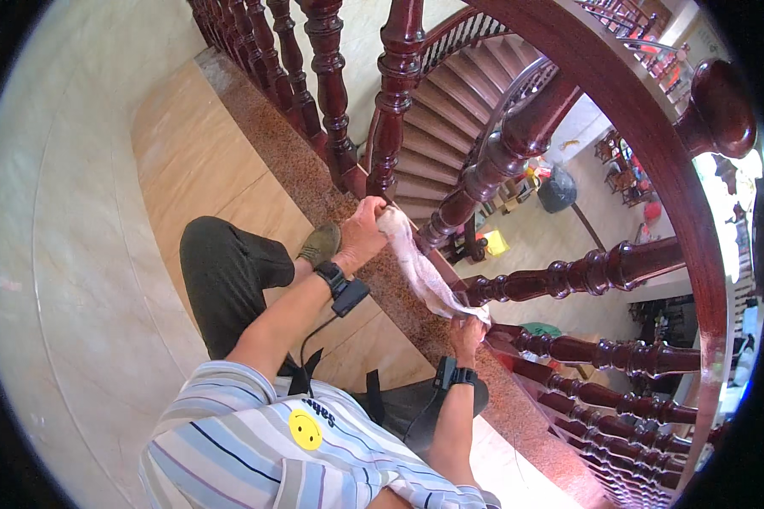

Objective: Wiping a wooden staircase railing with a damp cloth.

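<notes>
A white and pinkish cloth (pixel 420 270) stretches between my two hands along the base of a dark red wooden balustrade. My left hand (pixel 364 232) grips its upper end, close to the foot of a turned baluster (pixel 391 95). The lower end is in my right hand (pixel 468 334), beside the foot of another baluster (pixel 566 280). Between the hands the cloth lies along the inner edge of the speckled stone curb (pixel 382 273), in front of the baluster feet. Part of the fingers of both hands is hidden by the cloth. Each wrist wears a black strapped device with a cable.
A thick curved wooden handrail (pixel 681 159) with a round knob (pixel 722 108) arches overhead. Through the balusters, a curving staircase (pixel 445 114) and a lower floor with a dark bag (pixel 557 189), a yellow item (pixel 496 243) and furniture show. My bent knee (pixel 216 254) and shoe (pixel 321 243) are near the curb.
</notes>
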The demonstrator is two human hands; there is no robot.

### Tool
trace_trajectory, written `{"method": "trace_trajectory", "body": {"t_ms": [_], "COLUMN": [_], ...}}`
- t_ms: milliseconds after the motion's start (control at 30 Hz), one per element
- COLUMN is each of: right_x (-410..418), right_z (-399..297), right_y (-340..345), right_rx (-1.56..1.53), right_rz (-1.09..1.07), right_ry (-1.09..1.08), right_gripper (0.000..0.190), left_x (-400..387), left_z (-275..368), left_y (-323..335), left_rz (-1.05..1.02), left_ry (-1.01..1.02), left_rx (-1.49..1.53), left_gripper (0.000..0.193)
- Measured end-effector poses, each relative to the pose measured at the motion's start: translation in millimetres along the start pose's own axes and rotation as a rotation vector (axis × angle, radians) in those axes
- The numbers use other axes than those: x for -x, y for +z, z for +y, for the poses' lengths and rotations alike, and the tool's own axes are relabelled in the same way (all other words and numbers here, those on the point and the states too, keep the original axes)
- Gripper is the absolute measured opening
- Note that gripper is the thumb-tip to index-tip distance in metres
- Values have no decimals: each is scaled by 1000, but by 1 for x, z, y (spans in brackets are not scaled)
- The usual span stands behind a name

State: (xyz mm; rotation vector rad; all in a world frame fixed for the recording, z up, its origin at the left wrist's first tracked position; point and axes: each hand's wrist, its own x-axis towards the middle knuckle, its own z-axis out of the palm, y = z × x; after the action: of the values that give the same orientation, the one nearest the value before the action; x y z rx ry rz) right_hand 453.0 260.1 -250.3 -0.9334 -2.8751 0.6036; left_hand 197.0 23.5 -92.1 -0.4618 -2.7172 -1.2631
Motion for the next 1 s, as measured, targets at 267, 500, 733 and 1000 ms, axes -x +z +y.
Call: {"method": "trace_trajectory", "body": {"t_ms": [267,500,733,1000], "right_x": [8,5,7,72], "right_z": [-21,-25,-24,-83], "right_y": [0,-7,-34,-109], "right_rx": [102,91,-25,-822], "right_rz": [35,129,-58,288], "right_ry": [-13,-45,-93,-200], "right_gripper": [61,56,33,21], "left_x": [-27,-12,10,-11], "left_z": [-70,-105,-90,35], "left_y": [78,117,71,-54], "left_rz": [-183,-194,-309,-41], "left_ry": [613,564,314,296], "left_rx": [-569,-639,-326,447], "left_gripper": [22,43,30,24]}}
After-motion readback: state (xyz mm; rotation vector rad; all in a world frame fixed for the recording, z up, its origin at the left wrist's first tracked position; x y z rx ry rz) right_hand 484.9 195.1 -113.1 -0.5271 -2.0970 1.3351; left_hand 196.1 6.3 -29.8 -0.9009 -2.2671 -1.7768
